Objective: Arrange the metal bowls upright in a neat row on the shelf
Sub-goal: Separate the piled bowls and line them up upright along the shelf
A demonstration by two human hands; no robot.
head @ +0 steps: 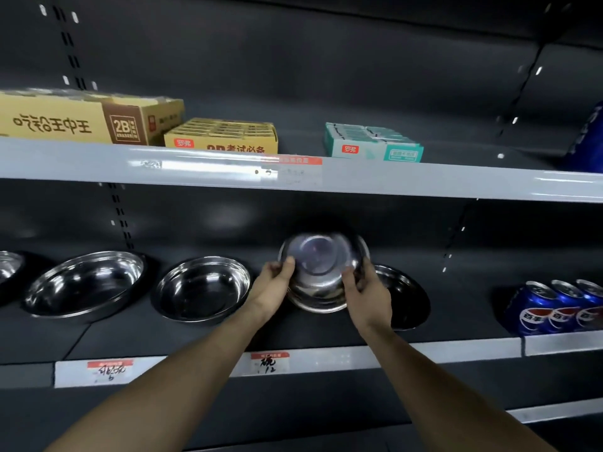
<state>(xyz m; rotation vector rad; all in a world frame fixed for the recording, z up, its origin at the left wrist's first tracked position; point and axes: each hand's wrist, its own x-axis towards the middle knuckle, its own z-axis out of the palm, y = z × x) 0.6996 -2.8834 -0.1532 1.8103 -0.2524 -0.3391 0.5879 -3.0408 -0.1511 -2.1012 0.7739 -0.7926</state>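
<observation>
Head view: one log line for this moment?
hands: left hand + right hand both grip held bowl | bowl: tilted, blurred, above stack | shelf: two bowls upright at left | cans right

A dark shelf [456, 324] carries upright metal bowls [202, 290] left of the left hand [277, 278], another bowl [408, 298] just right of the right hand [365, 288], and blue cans [554, 308] farther right.

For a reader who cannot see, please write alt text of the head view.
Both hands, left hand and right hand, hold a metal bowl tilted over the lower shelf. Two upright bowls sit to its left, cola cans at right.
</observation>
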